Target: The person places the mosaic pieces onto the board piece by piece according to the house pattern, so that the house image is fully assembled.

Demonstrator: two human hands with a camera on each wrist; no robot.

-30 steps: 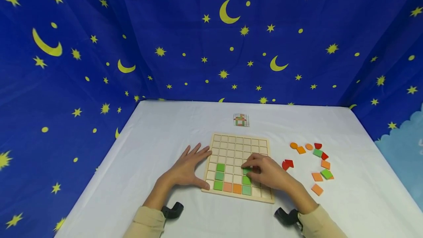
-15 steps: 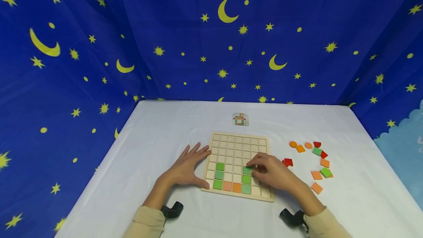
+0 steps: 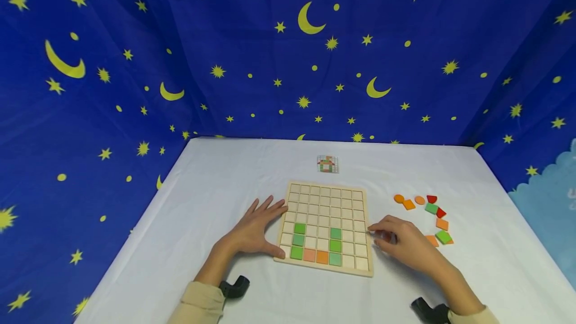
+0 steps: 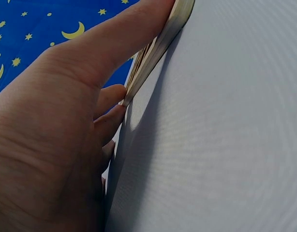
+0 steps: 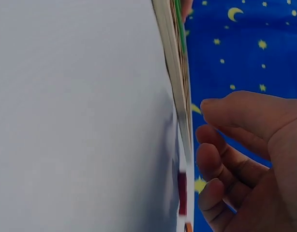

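A wooden grid board (image 3: 356,262) lies on the white table with several green square tiles (image 3: 298,239) in two columns. A salmon tile (image 3: 309,254) and an orange tile (image 3: 322,257) join the columns along the bottom. My left hand (image 3: 249,229) spreads along the board's left side, thumb and fingertips touching its edge. Just off the right edge hovers my right hand (image 3: 407,244); its fingers are loosely bent and, in the right wrist view, nothing sits between thumb and fingers. In that view a red piece (image 5: 182,193) lies below the fingertips; the right hand hides it in the head view.
Loose tiles lie right of the board: orange round (image 3: 398,198), orange square (image 3: 409,205), red (image 3: 432,199), green (image 3: 444,237) and several others. A small printed pattern card (image 3: 327,164) lies behind the board. Starry blue cloth (image 3: 252,54) walls the table's back and sides.
My right hand has let go of the green tile at the top of the right column and moved right, off the board, toward the loose tiles. The left hand has stayed put.
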